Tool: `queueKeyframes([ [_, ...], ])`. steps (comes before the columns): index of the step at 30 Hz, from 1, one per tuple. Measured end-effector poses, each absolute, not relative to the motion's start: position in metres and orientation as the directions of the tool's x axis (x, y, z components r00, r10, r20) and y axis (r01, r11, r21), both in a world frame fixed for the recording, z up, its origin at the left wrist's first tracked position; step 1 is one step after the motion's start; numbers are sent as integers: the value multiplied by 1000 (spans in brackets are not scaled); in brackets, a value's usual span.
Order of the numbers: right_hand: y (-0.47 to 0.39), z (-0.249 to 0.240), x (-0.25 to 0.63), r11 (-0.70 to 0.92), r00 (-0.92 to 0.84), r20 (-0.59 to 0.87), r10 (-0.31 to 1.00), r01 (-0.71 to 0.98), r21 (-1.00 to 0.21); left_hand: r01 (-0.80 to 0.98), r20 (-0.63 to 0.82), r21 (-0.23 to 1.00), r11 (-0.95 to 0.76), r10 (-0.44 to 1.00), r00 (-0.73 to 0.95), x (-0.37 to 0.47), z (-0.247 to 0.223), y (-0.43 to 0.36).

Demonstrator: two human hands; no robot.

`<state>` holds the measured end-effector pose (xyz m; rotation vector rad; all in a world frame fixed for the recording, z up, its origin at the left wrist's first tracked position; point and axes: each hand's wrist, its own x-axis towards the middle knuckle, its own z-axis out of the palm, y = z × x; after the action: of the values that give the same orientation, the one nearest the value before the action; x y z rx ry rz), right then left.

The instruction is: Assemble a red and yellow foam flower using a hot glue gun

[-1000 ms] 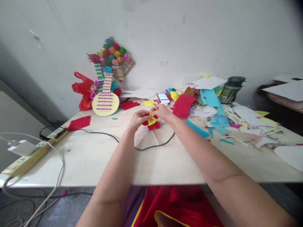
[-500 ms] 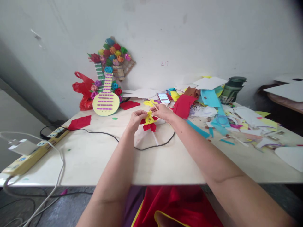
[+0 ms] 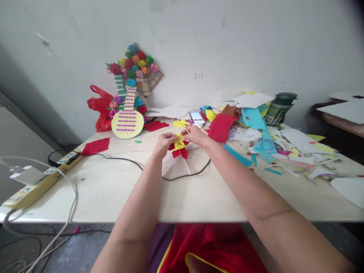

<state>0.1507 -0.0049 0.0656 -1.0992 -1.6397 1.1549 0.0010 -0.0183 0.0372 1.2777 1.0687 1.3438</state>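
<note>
Between my hands is a small paper craft piece: a yellow crepe paper strip [image 3: 179,143] above red paper petals [image 3: 180,152]. My left hand [image 3: 166,142] pinches the yellow paper at its left side. From the right, my right hand [image 3: 196,135] is closed on a thin wooden stick [image 3: 185,128], its fingertips by the yellow paper's upper edge. How the fingertips grip the paper is too small to make out. Just beyond the hands lies another yellow paper piece [image 3: 181,123].
A black cable [image 3: 182,176] loops over the table below the hands. Left are a power strip [image 3: 48,181] and a paper-flower guitar craft [image 3: 127,123]. A phone [image 3: 196,117], red paper [image 3: 222,128], coloured scraps [image 3: 287,151] and a green bottle [image 3: 280,109] lie or stand right.
Almost nothing differs. Both hands keep their hold at the same spot on the yellow paper; the view has shifted very slightly.
</note>
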Motion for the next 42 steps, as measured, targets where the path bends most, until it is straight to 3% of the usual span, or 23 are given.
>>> queueKeyframes([
  [8,-2,62,152,234,-284,175,943,191,-953,-209,139,969,-129,990,34,0,34,-15],
  [14,0,60,152,264,-263,190,946,283,-922,-151,115,983,-105,992,58,-1,36,-18],
  [19,-3,65,157,379,-370,240,898,373,-847,-147,150,978,-146,989,16,-6,35,-15],
  [30,-5,71,162,468,-410,306,859,386,-795,-152,157,975,-160,987,-30,-9,38,-17],
  [42,-4,71,164,326,-533,127,836,298,-897,-168,187,969,-179,982,28,-12,36,-14],
])
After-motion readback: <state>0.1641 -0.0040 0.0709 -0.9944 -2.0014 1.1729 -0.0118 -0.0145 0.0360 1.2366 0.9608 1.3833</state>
